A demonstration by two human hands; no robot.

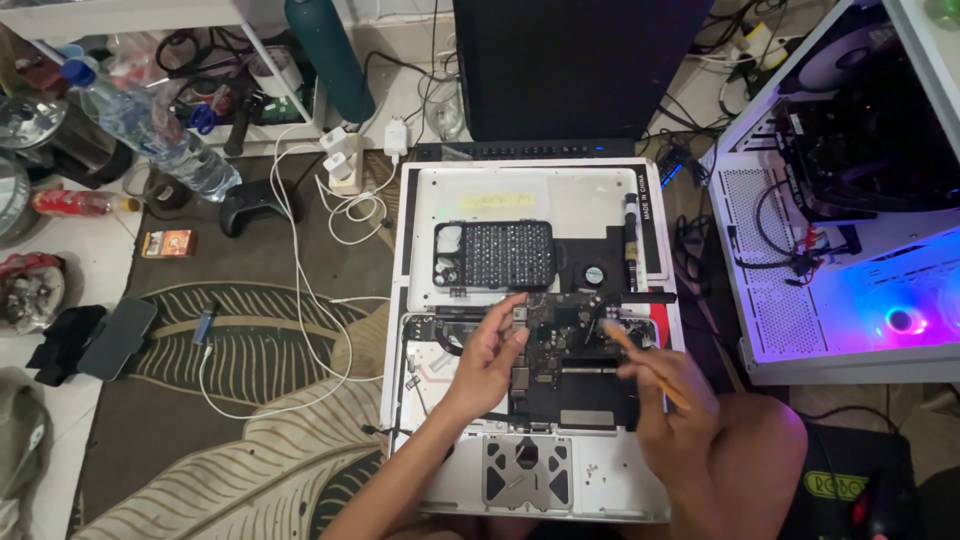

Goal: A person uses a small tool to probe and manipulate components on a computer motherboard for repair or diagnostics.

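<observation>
A dark logic board (570, 350) is framed by a white laptop shell (610, 490); a leaf-patterned olive rug (250, 400) and blue-lit computer case (880, 300) are seen.

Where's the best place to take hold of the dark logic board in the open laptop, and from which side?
Judging by its pose, grip the logic board by its bare left edge, coming from the left, where the left hand already pinches it. The board is thin and flat, so fingers belong on the rim, not the components. The right hand holds a thin orange tool at the right side.
</observation>
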